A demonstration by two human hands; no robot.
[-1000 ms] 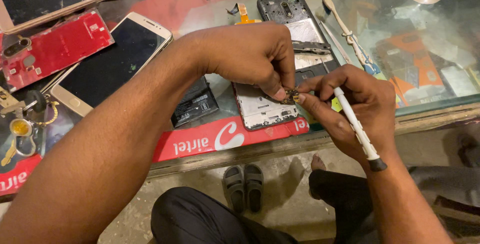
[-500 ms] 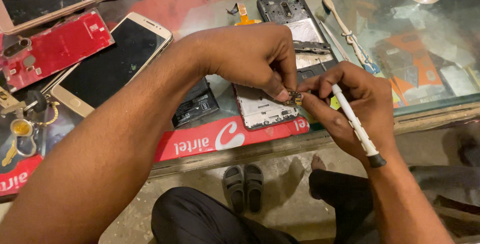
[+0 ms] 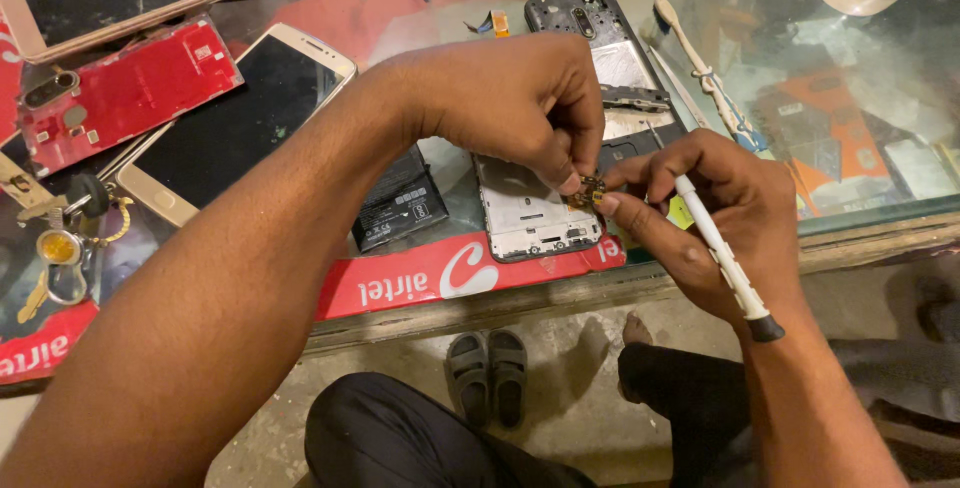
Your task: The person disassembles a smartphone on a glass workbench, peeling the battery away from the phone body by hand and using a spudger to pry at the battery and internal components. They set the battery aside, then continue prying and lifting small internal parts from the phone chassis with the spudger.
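Brass-coloured, a tiny electronic part [image 3: 590, 191] sits mid-frame, pinched between my left hand [image 3: 520, 108] fingertips and my right hand [image 3: 715, 218] thumb and forefinger, above the open black phone frame [image 3: 600, 68]. Since half a second ago my right hand's white pen-shaped tool [image 3: 722, 253] has tilted slightly; both pinches stay closed.

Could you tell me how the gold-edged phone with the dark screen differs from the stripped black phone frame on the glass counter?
The gold-edged phone with the dark screen looks whole, its glass face up; the stripped black phone frame lies open, its inner metal and camera holes showing. The gold-edged phone lies slanted left of the left hand; the black frame lies above the right hand, partly hidden by both hands. Both lie flat on the glass counter.
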